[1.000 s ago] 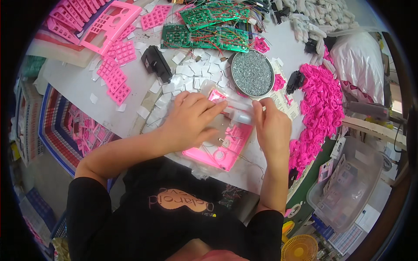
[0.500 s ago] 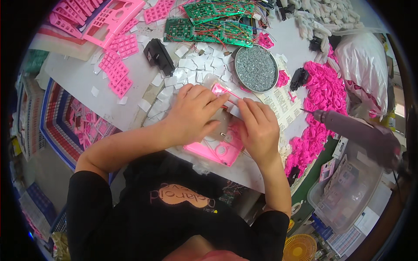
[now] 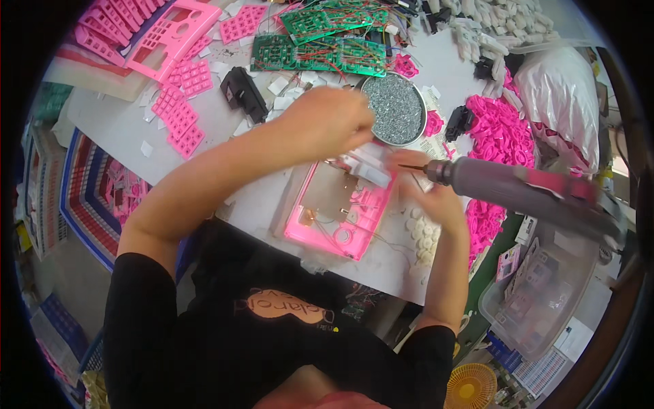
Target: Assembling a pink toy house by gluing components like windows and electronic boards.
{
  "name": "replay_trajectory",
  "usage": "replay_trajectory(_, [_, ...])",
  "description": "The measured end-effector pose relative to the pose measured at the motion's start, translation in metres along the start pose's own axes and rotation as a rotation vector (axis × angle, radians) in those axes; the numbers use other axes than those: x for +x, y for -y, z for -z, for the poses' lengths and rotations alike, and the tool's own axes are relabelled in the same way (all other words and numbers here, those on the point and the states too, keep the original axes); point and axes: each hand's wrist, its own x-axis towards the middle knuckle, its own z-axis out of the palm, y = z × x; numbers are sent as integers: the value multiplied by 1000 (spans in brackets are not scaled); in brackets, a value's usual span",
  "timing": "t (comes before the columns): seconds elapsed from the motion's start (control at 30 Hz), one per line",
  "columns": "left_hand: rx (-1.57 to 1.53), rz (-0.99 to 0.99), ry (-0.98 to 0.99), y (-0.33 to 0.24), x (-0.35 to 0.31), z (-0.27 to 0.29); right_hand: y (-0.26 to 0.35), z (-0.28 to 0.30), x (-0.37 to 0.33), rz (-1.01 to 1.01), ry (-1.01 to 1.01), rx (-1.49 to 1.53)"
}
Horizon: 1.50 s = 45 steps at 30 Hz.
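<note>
The left hand [image 3: 337,123] is curling its fingers nearly closed beside a round dish [image 3: 424,116] of small screws [image 3: 393,109] — any hold is remaining indiscernible. The pink plastic casing [image 3: 364,218] is lying nearer the wearer than this grip. An electric screwdriver [image 3: 504,184] is partly masking the blurred right hand [image 3: 434,194] — its opening and hold cannot be told.

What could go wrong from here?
The power screwdriver has its bit overlapping the right hand in this view; depth is unclear, but it might nick the fingers. The left hand is beside the round dish of small metal screws, so a knock could scatter them.
</note>
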Motion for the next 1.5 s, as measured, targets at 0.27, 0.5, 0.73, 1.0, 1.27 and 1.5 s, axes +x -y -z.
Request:
replay_trajectory(0.27, [466,-85,216,20,81,-53,25,65,3,642,-423,851])
replay_trajectory(0.5, [532,-133,98,23,83,-61,53,36,8,352,-441,795])
replay_trajectory(0.73, [290,-361,-72,-31,20,-11,70,-20,-19,547,-640,879])
replay_trajectory(1.0, [-146,-262,-66,-56,-55,-21,87,-60,-19,733,-478,816])
replay_trajectory(1.27, [-66,-275,-123,-56,-54,-18,81,-63,-19,739,-409,839])
replay_trajectory(1.5, [224,-213,-189,-44,-41,-32,60,-51,-5,700,-621,685])
